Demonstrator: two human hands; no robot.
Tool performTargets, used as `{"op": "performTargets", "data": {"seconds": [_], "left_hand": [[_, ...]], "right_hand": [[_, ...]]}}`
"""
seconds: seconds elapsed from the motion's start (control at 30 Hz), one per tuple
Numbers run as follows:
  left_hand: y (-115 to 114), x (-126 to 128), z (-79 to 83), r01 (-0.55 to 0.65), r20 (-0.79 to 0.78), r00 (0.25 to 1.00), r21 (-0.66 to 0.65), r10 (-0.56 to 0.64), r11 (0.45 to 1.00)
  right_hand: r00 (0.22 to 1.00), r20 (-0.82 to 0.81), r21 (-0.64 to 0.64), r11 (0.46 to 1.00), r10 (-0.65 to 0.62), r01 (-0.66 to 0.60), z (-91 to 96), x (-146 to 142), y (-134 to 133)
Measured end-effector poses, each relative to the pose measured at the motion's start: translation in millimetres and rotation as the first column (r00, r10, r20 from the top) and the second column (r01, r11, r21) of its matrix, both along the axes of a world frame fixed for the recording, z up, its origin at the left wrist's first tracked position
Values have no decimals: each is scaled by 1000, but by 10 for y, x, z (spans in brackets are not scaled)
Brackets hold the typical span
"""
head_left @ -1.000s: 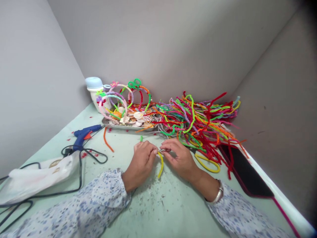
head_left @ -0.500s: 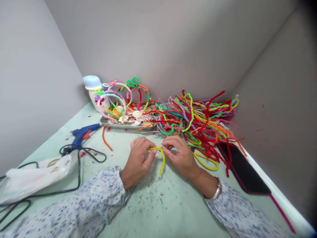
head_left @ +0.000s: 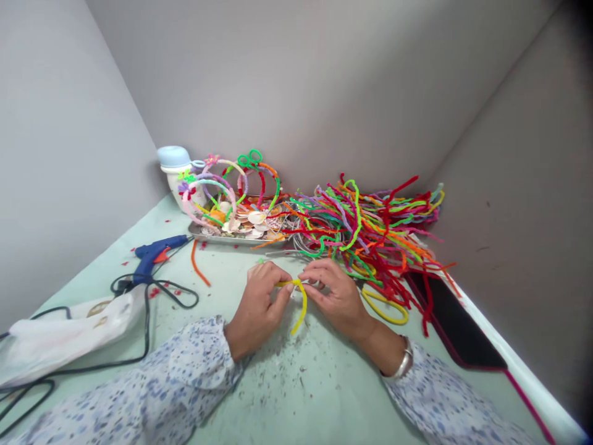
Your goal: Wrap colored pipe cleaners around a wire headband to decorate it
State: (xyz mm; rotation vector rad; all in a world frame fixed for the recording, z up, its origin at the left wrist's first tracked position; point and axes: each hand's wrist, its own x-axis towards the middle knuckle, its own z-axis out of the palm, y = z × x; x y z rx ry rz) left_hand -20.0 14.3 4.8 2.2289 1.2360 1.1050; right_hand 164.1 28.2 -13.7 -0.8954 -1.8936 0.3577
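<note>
A yellow pipe cleaner (head_left: 302,309) is pinched between the thumb and forefinger of my left hand (head_left: 260,306). It bends over at the fingertips, and one end hangs down in a curve. My right hand (head_left: 337,296) is closed at the same bend, thumb and forefinger meeting on the pipe cleaner from the right. The part inside the fingers is hidden. Just right of my right hand lies a yellow loop (head_left: 385,308) on the table.
Behind my hands spreads a heap of coloured pipe cleaners (head_left: 365,216). A metal tray (head_left: 231,238) holds shells and decorated hoops (head_left: 235,204), near a white bottle (head_left: 173,157). Left are a blue glue gun (head_left: 151,256), its cord and a plastic bag (head_left: 78,334). A dark phone-like slab (head_left: 463,327) lies right.
Both hands stay at the bend, with my right fingers drawn slightly closer to the left ones. The hanging yellow end has swung a little to the left.
</note>
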Motion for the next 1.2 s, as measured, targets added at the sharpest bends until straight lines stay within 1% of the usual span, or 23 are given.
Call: {"op": "performTargets", "data": {"seconds": [0.4, 0.67, 0.8, 0.9, 1.1, 1.2], "left_hand": [[-8, 11, 14, -4, -50, 999, 23, 5, 1000], [-25, 11, 4, -15, -85, 996, 47, 19, 999], [-19, 19, 8, -20, -99, 995, 57, 26, 998], [-10, 22, 12, -20, -103, 994, 61, 27, 998], [-10, 25, 19, -19, -126, 992, 81, 29, 997], [-18, 26, 17, -22, -134, 990, 91, 34, 996]], "right_hand": [[993, -111, -131, 990, 31, -46, -37, -18, 11], [980, -195, -247, 965, 41, -90, -56, -36, 8], [972, -230, -293, 950, 39, -107, -36, -60, 8], [971, -236, -327, 937, 41, -119, -12, -72, 12], [980, -194, -387, 914, 46, -120, 21, -62, 22], [980, -194, -433, 892, 49, -130, 40, -59, 15]]}}
